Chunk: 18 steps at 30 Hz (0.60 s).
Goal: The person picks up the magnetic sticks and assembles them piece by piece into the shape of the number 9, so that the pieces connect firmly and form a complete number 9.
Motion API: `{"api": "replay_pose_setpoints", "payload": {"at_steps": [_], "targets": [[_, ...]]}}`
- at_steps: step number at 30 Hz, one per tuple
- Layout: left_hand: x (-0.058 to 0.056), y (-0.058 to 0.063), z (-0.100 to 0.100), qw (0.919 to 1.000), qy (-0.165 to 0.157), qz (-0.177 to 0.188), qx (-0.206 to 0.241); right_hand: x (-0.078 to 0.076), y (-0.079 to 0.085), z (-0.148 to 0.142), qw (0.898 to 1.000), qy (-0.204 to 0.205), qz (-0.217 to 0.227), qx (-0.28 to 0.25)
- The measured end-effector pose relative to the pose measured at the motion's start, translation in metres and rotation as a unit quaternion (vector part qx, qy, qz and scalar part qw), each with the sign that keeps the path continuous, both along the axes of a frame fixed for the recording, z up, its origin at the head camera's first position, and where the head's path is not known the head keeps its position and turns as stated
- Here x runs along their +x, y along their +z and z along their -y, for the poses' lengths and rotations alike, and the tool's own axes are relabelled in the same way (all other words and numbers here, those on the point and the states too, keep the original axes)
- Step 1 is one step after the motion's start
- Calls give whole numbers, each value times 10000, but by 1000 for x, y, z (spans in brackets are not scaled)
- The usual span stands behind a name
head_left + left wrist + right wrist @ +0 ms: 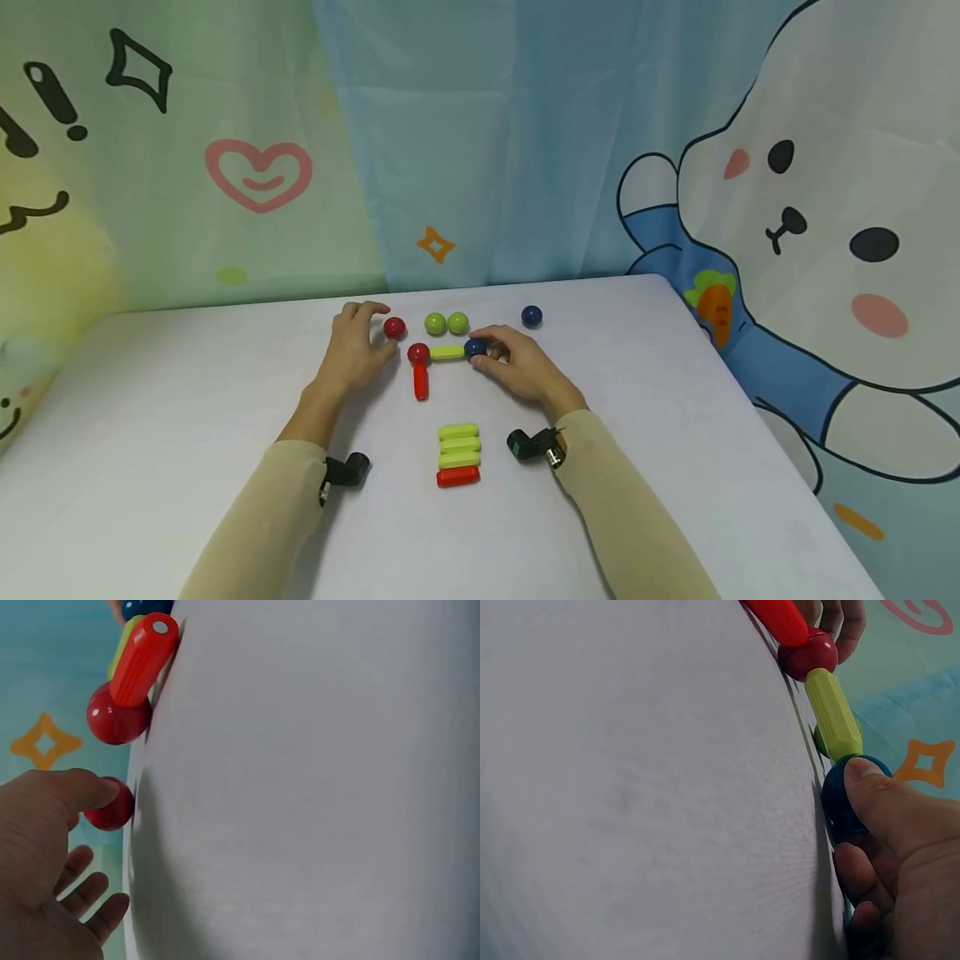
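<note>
Thumb and index finger of my left hand (354, 346) pinch a loose red ball (394, 327); in the left wrist view the thumb overlaps that ball (111, 804) and the other fingers spread apart below. My right hand (525, 364) pinches a dark blue ball (475, 348) between thumb and fingers. This ball sits on the right end of a yellow-green rod (447, 352). At the rod's left end is a second red ball (418, 353), from which a red rod (421, 382) points toward me. The joined pieces form a corner shape on the table.
Two green balls (446, 323) lie behind the joined pieces, and another dark blue ball (532, 316) is at the back right. Nearer to me, several yellow-green rods (459, 445) lie in a row with one red rod (458, 476). A printed curtain (480, 167) hangs behind the white table (187, 433).
</note>
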<state>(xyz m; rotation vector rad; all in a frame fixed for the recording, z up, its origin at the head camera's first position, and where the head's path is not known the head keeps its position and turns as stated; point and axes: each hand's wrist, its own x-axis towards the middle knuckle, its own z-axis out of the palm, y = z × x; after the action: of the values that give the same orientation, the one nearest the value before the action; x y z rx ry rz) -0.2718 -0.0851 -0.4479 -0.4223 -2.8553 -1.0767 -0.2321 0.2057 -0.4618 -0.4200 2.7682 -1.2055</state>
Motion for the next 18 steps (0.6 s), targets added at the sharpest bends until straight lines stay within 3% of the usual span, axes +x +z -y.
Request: {"api": "replay_pose_setpoints", "payload": {"at_steps": [9, 18], "targets": [[-3, 2, -2, 9988, 1, 272, -402, 1, 2, 3, 10000, -14, 11, -92], [-5, 6, -2, 9961, -194, 294, -804, 1, 2, 4, 9998, -99, 143, -52]]}}
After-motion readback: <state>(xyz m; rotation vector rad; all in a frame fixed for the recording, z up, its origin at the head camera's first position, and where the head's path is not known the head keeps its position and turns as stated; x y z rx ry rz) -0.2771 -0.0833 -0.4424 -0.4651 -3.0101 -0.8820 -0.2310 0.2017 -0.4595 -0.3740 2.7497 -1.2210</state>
